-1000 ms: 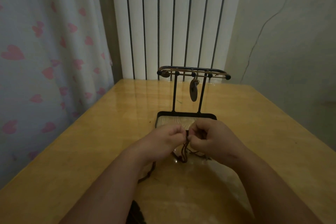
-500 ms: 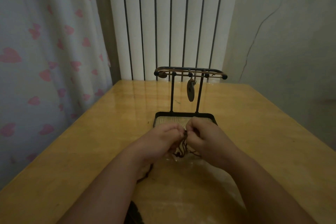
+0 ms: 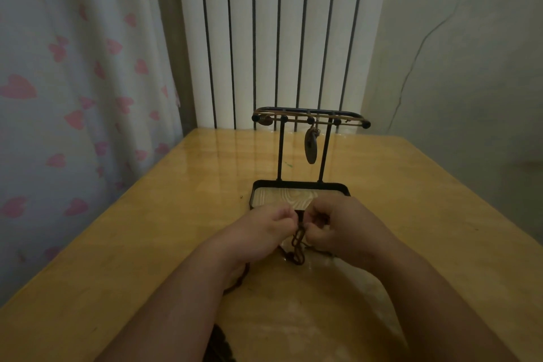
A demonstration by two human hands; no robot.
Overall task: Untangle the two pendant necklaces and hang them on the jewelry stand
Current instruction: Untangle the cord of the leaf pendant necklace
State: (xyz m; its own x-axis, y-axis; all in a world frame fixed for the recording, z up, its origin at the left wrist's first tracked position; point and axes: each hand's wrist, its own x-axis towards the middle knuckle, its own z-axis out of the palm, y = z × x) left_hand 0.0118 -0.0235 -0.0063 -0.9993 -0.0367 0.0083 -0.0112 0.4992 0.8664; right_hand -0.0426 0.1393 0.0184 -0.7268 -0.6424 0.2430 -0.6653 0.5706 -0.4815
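A black jewelry stand (image 3: 280, 153) with a wood-grain tray base (image 3: 299, 185) stands mid-table. One necklace lies along its top bar, and its dark oval pendant (image 3: 311, 147) hangs between the two posts. Just in front of the tray, my left hand (image 3: 266, 232) and my right hand (image 3: 338, 226) are held close together, both pinching a dark brown cord necklace (image 3: 298, 244). The cord hangs in tangled loops between my fingers down to the table. A further stretch of it trails under my left wrist. Its pendant is hidden.
The yellow wooden table (image 3: 147, 244) ends at a white radiator (image 3: 279, 38) behind the stand. A curtain with pink hearts (image 3: 73, 97) hangs along the left edge, and a plain wall is on the right. A dark braided object (image 3: 219, 344) lies by my left forearm.
Both hands have shifted slightly toward the stand's tray while working the cord. The hanging loops have changed shape between my fingers. The stand and its pendant have not moved.
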